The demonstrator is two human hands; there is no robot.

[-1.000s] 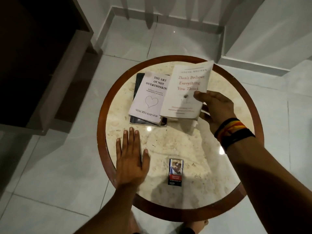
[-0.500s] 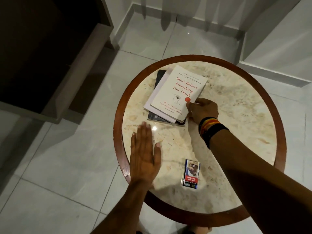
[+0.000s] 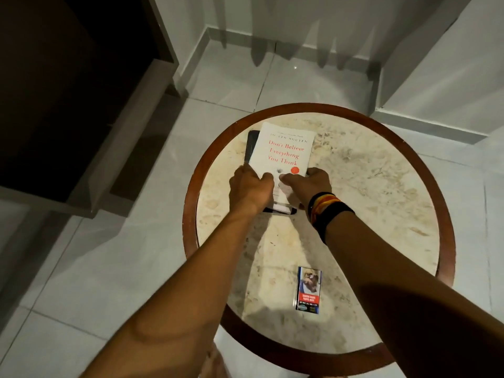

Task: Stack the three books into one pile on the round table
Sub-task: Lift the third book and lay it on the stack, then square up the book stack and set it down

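Worktop (image 3: 368,186): round, pale marbled top, dark red-brown wooden rim, standing on white floor tiles (image 3: 109,268).
Pile (image 3: 272,170): far-left part of the worktop, books lying flat one on another.
Top book (image 3: 282,151): white cover, red title "Don't Believe Everything You Think", small red dot near the lower right of the cover.
Bottom book (image 3: 251,144): dark cover, shows as a strip along the left edge of the pile and again at the near edge.
Middle book: only a thin pale edge at the near end of the pile, too little to tell more.
Left hand (image 3: 249,188): at the near-left corner of the pile, grip curled onto its edge, thumb on the white cover.
Right hand (image 3: 308,184): at the near-right side of the pile, grip curled onto the stack, thumb on the cover close to the left thumb.
Wristbands (image 3: 326,210): black, red and yellow, on the right wrist.
Small packet (image 3: 308,290): lies flat near the front edge of the worktop, well apart from the pile, picture and red label on its face.
Dark cabinet (image 3: 68,91): left of the worktop.
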